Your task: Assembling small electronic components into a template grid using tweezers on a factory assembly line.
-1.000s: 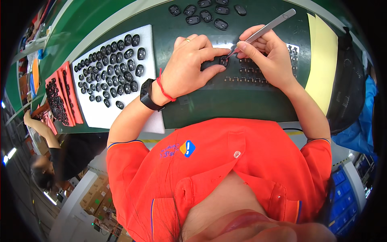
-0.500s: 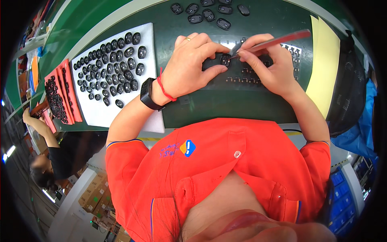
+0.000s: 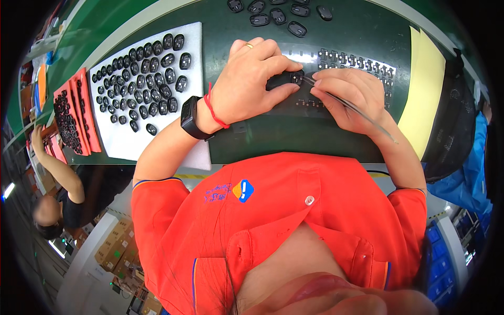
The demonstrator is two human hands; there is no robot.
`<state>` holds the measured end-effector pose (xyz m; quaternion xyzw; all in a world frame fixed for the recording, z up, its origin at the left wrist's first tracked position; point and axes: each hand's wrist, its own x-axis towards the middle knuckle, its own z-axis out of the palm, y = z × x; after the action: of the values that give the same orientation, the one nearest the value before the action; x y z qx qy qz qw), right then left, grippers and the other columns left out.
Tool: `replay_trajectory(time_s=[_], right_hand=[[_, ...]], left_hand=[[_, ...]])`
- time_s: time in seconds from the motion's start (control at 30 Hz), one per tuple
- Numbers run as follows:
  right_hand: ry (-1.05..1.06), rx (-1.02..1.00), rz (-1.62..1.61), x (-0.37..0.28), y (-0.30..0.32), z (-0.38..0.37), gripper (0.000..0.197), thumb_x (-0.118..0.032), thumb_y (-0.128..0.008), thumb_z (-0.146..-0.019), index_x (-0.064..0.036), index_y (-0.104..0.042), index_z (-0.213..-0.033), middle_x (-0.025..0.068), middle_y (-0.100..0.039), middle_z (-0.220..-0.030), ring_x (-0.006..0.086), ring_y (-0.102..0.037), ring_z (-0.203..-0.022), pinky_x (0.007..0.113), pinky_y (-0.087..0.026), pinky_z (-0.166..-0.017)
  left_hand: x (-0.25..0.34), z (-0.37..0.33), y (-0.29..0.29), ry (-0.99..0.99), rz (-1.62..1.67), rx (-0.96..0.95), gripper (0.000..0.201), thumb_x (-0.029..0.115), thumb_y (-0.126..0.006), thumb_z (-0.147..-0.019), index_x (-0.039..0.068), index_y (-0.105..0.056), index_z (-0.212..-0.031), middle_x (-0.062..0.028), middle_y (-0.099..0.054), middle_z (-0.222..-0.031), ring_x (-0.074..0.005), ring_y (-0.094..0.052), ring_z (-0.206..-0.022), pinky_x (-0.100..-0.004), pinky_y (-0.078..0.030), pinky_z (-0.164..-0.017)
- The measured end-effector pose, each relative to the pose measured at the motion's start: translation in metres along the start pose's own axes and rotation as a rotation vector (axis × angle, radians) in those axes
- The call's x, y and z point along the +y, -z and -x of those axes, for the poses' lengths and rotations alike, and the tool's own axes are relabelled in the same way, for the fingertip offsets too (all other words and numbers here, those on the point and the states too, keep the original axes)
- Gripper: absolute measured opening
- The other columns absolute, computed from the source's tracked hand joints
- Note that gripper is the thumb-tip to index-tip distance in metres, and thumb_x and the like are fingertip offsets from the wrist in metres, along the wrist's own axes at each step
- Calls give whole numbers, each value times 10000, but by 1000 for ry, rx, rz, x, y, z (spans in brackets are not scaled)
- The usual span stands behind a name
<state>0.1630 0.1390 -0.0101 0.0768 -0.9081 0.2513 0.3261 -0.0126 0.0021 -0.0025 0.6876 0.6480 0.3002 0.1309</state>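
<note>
My left hand [image 3: 257, 79] is closed, thumb and forefinger pinching a small black plastic casing [image 3: 296, 77] at the middle of the bench. Part of the casing is hidden behind the fingers. In my right hand [image 3: 353, 97] is a pair of thin metal tweezers [image 3: 362, 111], gripped between thumb and fingers. Their tips reach the right side of the casing; whether they hold a small part I cannot tell. Beneath and beyond my right hand lies a clear sheet with rows of small black parts [image 3: 362, 62], partly covered by the hand.
Several oval black casings [image 3: 297, 29] lie at the far edge of the green bench [image 3: 236, 149]. On the left, a white foam sheet [image 3: 126, 146] carries rows of casings, beside red trays [image 3: 90, 126] of small black parts. Yellow sheets [image 3: 420, 89] lie right; another person's arm [image 3: 65, 170] shows far left.
The tweezers' rear end has swung from upper right to lower right as my right hand turned over. My left hand still pinches the casing. The other person's arm has shifted.
</note>
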Motion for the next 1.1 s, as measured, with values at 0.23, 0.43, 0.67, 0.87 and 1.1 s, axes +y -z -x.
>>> replay_trajectory(time_s=[0.23,0.43,0.67,0.87,1.1], right_hand=[[-32,-5,6,-3,0,1,292,-11,-719,-689,-51,-558,-929,91,-653,-820,218,-637,-654,264,-497,-545],[-353,15,-256,-3,4,3,211,47,-670,-740,8,-568,-921,135,-637,-847,220,-645,-717,269,-508,-613],[-528,44,-412,-5,0,7,151,68,-596,-805,32,-573,-950,127,-628,-908,156,-632,-734,239,-521,-660],[-482,32,-397,-2,1,7,132,54,-592,-815,37,-574,-944,122,-628,-906,159,-633,-730,246,-523,-657],[-583,-27,-444,-7,4,5,110,26,-582,-832,44,-576,-941,109,-623,-893,144,-627,-700,227,-500,-631]], left_hand=[[0,1,0,-7,6,6,273,170,-740,-651,141,-653,-909,-2,-483,-771,-182,-487,-754,-318,-319,-705],[-1,2,-2,4,11,0,272,174,-738,-650,136,-649,-905,-6,-478,-776,-184,-487,-757,-319,-323,-710],[-1,2,-1,-1,9,-9,272,178,-740,-649,138,-651,-903,-4,-476,-771,-181,-486,-754,-318,-321,-707],[-1,0,-2,-5,22,4,272,167,-740,-652,144,-648,-907,6,-480,-762,-174,-485,-743,-315,-314,-698],[1,1,-2,50,77,-11,305,137,-744,-649,166,-636,-933,27,-485,-721,-166,-484,-721,-317,-292,-682]])
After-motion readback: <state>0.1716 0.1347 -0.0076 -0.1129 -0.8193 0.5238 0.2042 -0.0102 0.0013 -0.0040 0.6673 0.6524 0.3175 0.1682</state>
